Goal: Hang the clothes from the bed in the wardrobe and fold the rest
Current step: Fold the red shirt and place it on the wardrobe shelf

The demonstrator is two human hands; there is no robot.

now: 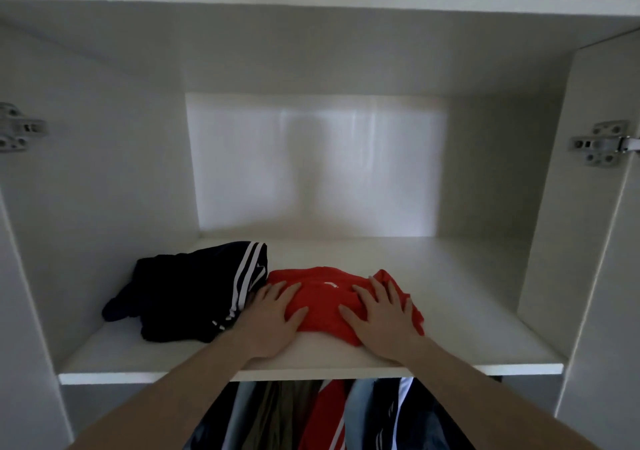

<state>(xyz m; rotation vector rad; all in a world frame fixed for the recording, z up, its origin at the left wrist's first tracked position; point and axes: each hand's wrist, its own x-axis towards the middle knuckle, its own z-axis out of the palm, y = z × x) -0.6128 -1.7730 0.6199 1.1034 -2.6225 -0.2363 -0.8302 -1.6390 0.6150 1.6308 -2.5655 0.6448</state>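
Left hand [273,314] and right hand [381,314], fingers spread flat, press the folded red cloth garment [325,302] on the white wardrobe shelf [467,311].

White wardrobe [104,172] interior, dim; metal hinges [601,144].

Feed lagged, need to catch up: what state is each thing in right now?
red garment: folded, on shelf, under both hands
dark striped garment: bundled, left of the red one
left hand: flat, pressing
right hand: flat, pressing
shelf: holds both garments
hung clothes: below shelf

Hanging clothes [322,415] cropped below
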